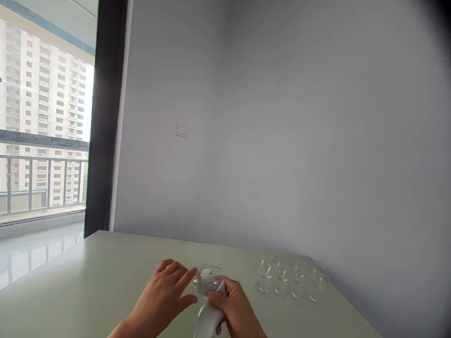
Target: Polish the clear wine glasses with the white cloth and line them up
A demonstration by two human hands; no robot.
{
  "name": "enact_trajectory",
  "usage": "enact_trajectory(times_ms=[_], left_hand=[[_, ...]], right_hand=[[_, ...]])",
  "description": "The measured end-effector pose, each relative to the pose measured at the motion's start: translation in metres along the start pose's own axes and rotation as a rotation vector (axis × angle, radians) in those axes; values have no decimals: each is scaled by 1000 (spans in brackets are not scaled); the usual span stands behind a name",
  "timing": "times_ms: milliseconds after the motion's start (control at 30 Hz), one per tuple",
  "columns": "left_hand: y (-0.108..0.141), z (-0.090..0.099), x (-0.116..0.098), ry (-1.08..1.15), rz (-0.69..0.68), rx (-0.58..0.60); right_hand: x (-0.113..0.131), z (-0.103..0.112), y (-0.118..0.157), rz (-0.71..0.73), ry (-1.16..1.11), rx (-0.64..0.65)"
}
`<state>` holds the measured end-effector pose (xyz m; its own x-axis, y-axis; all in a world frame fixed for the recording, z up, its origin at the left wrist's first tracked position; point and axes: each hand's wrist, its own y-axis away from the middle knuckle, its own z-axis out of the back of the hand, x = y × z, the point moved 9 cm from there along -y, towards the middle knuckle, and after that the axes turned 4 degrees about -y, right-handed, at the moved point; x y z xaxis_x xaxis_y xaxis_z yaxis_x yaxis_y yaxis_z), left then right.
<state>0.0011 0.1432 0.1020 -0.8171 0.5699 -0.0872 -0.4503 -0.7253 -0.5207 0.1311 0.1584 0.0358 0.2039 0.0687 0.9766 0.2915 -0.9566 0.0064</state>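
A clear stemmed glass (206,281) is tipped over in front of me, just above the table. My right hand (234,303) is closed round it through a white cloth (208,321), which hangs down below the fingers. The cloth and fingers hide part of the glass. To the left of the glass, my left hand (165,291) is open, its fingers and thumb stretched toward the bowl. Whether the left fingertips touch the glass, I cannot tell.
Several clear stemmed glasses (282,272) stand close together on the pale green table (116,277), right of my hands. A small dark mark (182,241) shows by the back edge. Grey walls (282,141) rise behind, with a window (42,131) at left.
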Motion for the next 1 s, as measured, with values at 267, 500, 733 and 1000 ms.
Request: enact_trajectory(times_ms=[267,500,733,1000], left_hand=[[2,-6,11,294,88,166],[19,-39,9,916,259,580],[6,21,-23,-106,-64,-11],[17,-15,6,634,280,423]], right_hand=[[18,-13,18,31,204,82],[39,-44,36,93,467,319],[12,-15,10,-7,-217,68],[41,-24,37,61,247,147]])
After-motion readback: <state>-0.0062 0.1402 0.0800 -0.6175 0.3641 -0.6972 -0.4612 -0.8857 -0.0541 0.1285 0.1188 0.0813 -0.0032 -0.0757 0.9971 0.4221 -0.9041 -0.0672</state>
